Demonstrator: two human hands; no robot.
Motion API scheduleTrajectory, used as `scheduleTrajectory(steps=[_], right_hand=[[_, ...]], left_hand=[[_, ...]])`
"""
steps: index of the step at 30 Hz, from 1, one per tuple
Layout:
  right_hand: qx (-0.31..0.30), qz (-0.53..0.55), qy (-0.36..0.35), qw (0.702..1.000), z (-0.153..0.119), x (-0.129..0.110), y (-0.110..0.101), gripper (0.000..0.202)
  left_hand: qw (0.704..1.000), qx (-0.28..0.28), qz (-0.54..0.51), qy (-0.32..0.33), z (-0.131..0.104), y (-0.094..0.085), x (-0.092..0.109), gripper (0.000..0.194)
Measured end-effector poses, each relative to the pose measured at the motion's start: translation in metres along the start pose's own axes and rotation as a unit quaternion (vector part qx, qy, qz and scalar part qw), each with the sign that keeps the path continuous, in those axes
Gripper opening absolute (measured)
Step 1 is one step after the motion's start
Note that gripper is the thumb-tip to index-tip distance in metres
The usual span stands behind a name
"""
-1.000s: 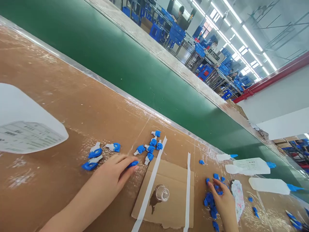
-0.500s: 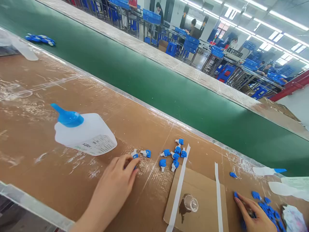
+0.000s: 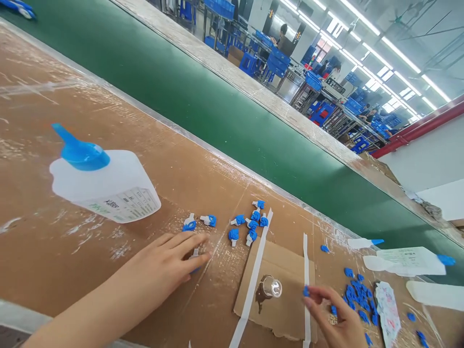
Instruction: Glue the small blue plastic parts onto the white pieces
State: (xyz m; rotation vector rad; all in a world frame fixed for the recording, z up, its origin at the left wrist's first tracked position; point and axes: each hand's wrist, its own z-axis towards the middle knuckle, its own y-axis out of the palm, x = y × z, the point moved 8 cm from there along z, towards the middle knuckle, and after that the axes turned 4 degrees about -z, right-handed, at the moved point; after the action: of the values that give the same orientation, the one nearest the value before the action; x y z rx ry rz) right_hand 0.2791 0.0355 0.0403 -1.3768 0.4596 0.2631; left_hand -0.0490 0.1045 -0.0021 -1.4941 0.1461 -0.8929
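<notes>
My left hand rests low over the brown table, fingers spread, with a white-and-blue piece partly hidden beneath them. Just beyond its fingers lie two more white-and-blue pieces. My right hand pinches a small blue piece at the right edge of a cardboard sheet. On that sheet, between two white tape strips, stands a small clear cup with a dark wet patch beside it. Several white-and-blue pieces are grouped behind the sheet. Right of my right hand is a pile of loose blue pieces.
A white bottle with a blue spout lies at the left. More bottles and a crumpled stained cloth lie at the right. Beyond the table runs a green conveyor belt. People sit at workstations in the background.
My right hand has moved left from the blue pile to the cardboard, carrying a blue piece. My left hand's fingers have opened from their pinch. The camera view has shifted right.
</notes>
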Motion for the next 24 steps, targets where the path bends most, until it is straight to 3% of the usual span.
scheduleTrajectory(steps=[2, 5, 9, 11, 13, 15, 17, 19, 21, 22, 24], right_hand=[[-0.025, -0.017, -0.076, 0.997, -0.006, -0.040, 0.011, 0.031], [-0.030, -0.075, -0.143, 0.986, -0.007, -0.076, 0.023, 0.028], [-0.036, -0.153, -0.181, 0.971, -0.004, -0.088, 0.032, 0.036], [-0.052, -0.176, -0.184, 0.966, -0.004, -0.088, 0.035, 0.035], [-0.069, -0.184, -0.178, 0.964, -0.005, -0.088, 0.035, 0.033], [-0.078, -0.166, -0.163, 0.969, -0.005, -0.086, 0.030, 0.031], [-0.079, -0.126, -0.141, 0.979, -0.004, -0.082, 0.023, 0.028], [-0.071, -0.080, -0.118, 0.987, -0.002, -0.076, 0.017, 0.024], [-0.067, -0.047, -0.093, 0.992, -0.002, -0.070, 0.016, 0.022], [-0.061, -0.031, -0.074, 0.995, -0.003, -0.067, 0.017, 0.024], [-0.042, 0.020, -0.031, 0.998, -0.007, -0.065, 0.020, 0.029]], left_hand=[[0.998, -0.051, 0.012, 0.034, 0.005, 0.012, 0.002, 0.042], [0.993, -0.112, -0.012, -0.043, 0.013, 0.018, -0.003, 0.025], [0.973, -0.170, -0.062, -0.145, 0.010, 0.026, -0.003, 0.023], [0.960, -0.161, -0.163, -0.162, 0.007, 0.032, 0.005, 0.030], [0.930, -0.117, -0.310, -0.161, 0.005, 0.037, 0.018, 0.031], [0.858, -0.074, -0.479, -0.171, 0.003, 0.045, 0.031, 0.030], [0.738, -0.064, -0.641, -0.199, 0.001, 0.060, 0.045, 0.043], [0.599, -0.060, -0.765, -0.231, 0.000, 0.075, 0.060, 0.060], [0.494, -0.054, -0.834, -0.238, 0.003, 0.086, 0.072, 0.066], [0.467, -0.047, -0.851, -0.235, 0.006, 0.089, 0.076, 0.064], [0.448, -0.037, -0.866, -0.221, 0.011, 0.094, 0.083, 0.053]])
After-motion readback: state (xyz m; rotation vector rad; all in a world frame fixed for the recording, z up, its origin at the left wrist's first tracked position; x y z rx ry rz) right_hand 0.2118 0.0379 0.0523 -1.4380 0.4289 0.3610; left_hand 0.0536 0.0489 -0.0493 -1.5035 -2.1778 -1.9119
